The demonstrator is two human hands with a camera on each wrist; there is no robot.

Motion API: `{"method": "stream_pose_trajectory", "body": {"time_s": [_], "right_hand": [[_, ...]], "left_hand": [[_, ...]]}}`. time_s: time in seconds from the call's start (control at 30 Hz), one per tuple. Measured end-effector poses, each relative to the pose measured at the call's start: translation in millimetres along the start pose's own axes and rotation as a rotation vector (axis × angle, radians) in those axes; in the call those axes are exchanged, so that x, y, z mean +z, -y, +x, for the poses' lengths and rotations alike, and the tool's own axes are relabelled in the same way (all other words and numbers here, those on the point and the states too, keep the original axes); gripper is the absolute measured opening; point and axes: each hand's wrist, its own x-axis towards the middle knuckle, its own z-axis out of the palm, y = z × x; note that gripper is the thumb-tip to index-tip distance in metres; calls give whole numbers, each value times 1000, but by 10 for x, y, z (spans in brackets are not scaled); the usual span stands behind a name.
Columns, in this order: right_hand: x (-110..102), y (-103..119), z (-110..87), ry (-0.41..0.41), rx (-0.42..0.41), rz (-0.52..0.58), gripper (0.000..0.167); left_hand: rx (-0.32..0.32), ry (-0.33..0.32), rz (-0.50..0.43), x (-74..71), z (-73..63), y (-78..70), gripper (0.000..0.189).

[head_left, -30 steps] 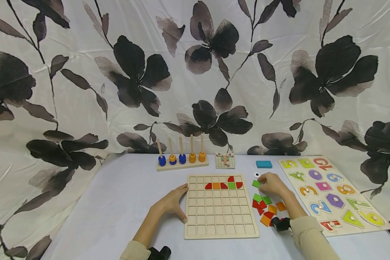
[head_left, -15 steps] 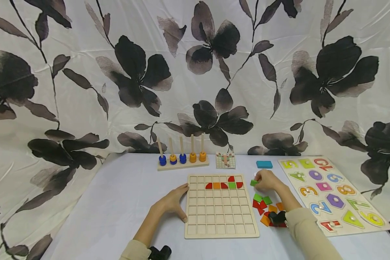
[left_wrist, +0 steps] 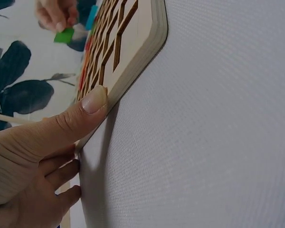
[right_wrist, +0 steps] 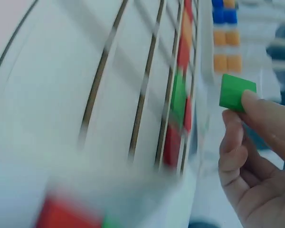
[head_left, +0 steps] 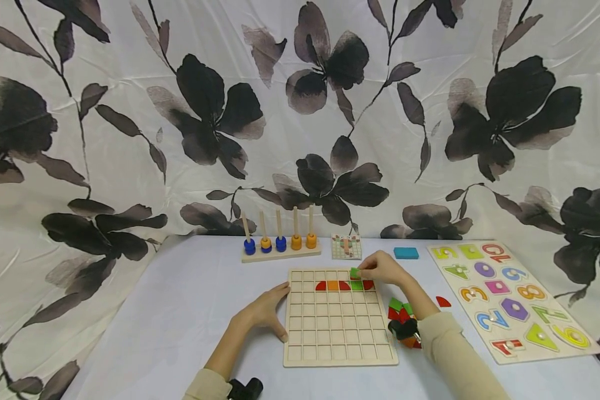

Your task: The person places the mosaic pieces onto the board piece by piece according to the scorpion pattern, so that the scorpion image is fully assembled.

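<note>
A pale wooden grid board (head_left: 335, 333) lies on the white tablecloth, with red, orange and green pieces in its upper rows. Between thumb and fingers, my right hand (head_left: 386, 269) pinches a green square tile (right_wrist: 234, 91) just above the board's top right cells. In the right wrist view the tile is held clear of the board. My left hand (head_left: 264, 311) has thumb and fingers spread along the board's left edge. The left wrist view shows that thumb (left_wrist: 92, 102) touching the rim; the other fingers are partly hidden.
Loose red and green tiles (head_left: 399, 311) lie right of the board, partly under the right wrist. A red quarter-circle (head_left: 443, 301) lies apart. Further right is a number puzzle (head_left: 517, 311). Behind stand a peg stacker (head_left: 280, 254), a pattern card (head_left: 346, 246) and a blue block (head_left: 406, 253).
My right hand has picked up a green tile from right of the board and carried it left, over the board's top row. The left hand stays in place.
</note>
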Motion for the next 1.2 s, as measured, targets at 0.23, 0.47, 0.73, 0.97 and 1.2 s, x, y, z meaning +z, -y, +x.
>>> {"method": "stream_pose_trajectory", "body": {"time_s": [0.23, 0.47, 0.73, 0.97, 1.2], "right_hand": [[432, 264, 329, -14, -126, 62, 12], [732, 389, 553, -20, -160, 7, 9], [872, 501, 643, 19, -54, -107, 8], [813, 536, 607, 57, -76, -118, 10], [811, 546, 596, 99, -77, -181, 12]], "left_hand": [[-2, -3, -7, 6, -1, 5, 110], [-9, 0, -22, 16, 3, -4, 110], [-9, 1, -25, 12, -1, -12, 110], [9, -4, -17, 2, -1, -13, 111], [-1, 0, -16, -3, 2, -3, 111]]}}
